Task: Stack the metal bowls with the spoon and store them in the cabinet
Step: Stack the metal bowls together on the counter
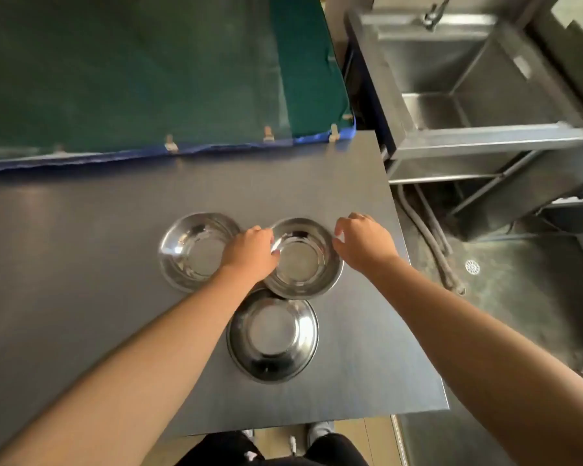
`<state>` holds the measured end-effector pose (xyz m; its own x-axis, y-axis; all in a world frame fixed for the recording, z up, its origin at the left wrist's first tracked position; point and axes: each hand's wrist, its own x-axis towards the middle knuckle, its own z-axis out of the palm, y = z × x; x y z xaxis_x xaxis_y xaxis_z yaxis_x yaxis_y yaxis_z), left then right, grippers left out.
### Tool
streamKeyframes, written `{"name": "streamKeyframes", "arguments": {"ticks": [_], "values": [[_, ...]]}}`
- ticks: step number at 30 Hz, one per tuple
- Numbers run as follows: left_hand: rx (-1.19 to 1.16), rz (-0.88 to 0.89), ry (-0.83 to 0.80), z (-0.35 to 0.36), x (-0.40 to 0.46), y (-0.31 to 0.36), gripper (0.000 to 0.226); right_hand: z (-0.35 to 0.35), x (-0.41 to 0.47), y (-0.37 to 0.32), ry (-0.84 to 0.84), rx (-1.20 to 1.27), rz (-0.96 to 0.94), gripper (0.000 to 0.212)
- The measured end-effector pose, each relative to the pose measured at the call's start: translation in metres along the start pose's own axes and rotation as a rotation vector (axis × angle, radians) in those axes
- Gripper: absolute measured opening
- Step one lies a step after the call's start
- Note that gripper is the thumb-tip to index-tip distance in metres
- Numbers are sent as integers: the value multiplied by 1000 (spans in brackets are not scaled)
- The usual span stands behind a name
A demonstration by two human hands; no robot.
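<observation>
Head view: left hand (249,252) and right hand (364,245) grip right bowl (300,264), overlapping near bowl (273,334).

Left hand (249,252) hides part of the left bowl (189,252); the sink (485,139) is blurred, its tap (433,15) cut off at top.

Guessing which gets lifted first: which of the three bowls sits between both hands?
The far right bowl: the left hand grips its rim, the right hand is beside it. The far left bowl and near bowl aren't flanked.

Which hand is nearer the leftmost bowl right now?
Left. The left hand sits over the right edge of the leftmost bowl; the right hand is past the far-right bowl, at its right rim.
</observation>
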<state>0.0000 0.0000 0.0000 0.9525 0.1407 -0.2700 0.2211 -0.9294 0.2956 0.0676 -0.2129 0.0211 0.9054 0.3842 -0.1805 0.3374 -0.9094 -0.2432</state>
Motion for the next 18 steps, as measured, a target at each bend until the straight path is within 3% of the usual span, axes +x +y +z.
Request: {"name": "streamKeyframes", "arguments": {"ticks": [8,13,18], "values": [[25,-52,2,40,8,2,41,51,-17,17,-60,130,209,23],[-114,-108,28,48,11,6,53,62,-17,14,-73,373,381,29],[-264,-188,10,39,12,8,49,50,-14,17,-45,495,472,40]]}}
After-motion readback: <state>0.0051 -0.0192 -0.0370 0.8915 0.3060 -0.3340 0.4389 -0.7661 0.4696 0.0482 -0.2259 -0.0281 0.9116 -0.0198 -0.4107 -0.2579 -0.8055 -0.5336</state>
